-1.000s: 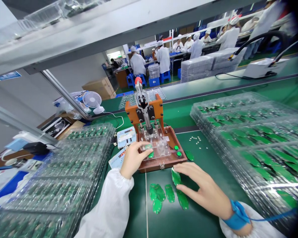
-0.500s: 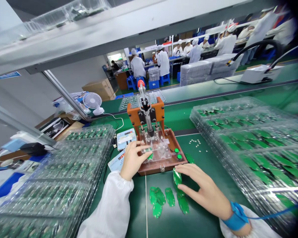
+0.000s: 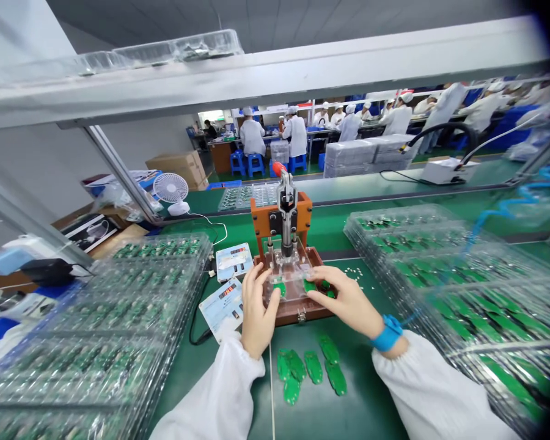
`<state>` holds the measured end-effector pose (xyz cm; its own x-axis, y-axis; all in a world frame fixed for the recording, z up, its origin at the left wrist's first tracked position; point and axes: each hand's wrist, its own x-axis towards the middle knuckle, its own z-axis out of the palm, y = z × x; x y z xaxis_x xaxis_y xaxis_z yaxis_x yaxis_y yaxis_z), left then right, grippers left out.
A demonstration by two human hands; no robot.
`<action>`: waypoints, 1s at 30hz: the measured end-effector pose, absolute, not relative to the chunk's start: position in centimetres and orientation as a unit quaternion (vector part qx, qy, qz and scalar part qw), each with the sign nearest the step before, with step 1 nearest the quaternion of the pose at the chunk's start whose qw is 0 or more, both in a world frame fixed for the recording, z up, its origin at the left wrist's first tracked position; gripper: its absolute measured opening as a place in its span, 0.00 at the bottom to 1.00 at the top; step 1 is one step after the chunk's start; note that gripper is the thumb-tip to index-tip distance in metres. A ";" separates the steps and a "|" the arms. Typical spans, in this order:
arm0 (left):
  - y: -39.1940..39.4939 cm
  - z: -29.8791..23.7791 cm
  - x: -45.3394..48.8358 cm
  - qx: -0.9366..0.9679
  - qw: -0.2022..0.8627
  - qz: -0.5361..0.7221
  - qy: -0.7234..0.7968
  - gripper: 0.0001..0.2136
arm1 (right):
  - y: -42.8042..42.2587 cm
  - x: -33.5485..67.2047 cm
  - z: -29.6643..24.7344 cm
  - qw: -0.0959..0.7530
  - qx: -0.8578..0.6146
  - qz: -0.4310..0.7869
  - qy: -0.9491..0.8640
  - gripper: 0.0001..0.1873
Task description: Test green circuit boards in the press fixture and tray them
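Right hand (image 3: 343, 297) has left the loose green circuit boards (image 3: 311, 366) and joined the left hand (image 3: 258, 311) on the clear acrylic jig (image 3: 293, 287), fingers spread, can't tell if either's gripping the green boards (image 3: 279, 287) inside.

One left hand (image 3: 259, 311), one right hand (image 3: 343, 299), six green circuit boards (image 3: 313, 366), and one manual press (image 3: 286, 214).

Green circuit boards (image 3: 279, 288), flat in a clear acrylic jig (image 3: 293, 273), more boards (image 3: 313, 366) loose in front of it
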<state>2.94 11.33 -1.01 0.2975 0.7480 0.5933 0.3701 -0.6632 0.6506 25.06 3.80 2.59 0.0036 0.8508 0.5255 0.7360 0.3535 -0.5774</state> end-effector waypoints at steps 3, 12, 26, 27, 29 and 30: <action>11.2 -1.2 3.0 0.771 0.198 0.491 0.355 0.16 | 5.6 24.9 2.8 0.408 -0.539 0.075 -0.733 0.08; 10.5 -0.8 3.1 0.764 0.190 0.514 0.340 0.16 | 6.3 25.3 2.2 0.392 -0.518 0.109 -0.753 0.09; 7.4 0.8 3.8 0.841 0.174 0.502 0.105 0.04 | 7.1 25.5 6.7 0.606 -0.562 0.024 -0.562 0.12; 7.1 0.7 4.1 0.863 0.159 0.474 0.066 0.03 | 7.8 25.4 8.2 0.619 -0.554 0.014 -0.557 0.13; 6.7 0.2 4.5 0.892 0.152 0.426 0.014 0.04 | 9.5 25.1 11.5 0.633 -0.525 -0.012 -0.568 0.15; 6.7 -0.1 4.7 0.899 0.159 0.409 0.003 0.05 | 10.5 24.9 13.2 0.635 -0.509 -0.027 -0.581 0.16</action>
<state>4.71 6.65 -0.08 0.6659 0.1354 0.7337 -0.1249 -0.9493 0.2886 24.91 10.54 13.19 0.3241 0.5563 0.7652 0.6260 0.4803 -0.6143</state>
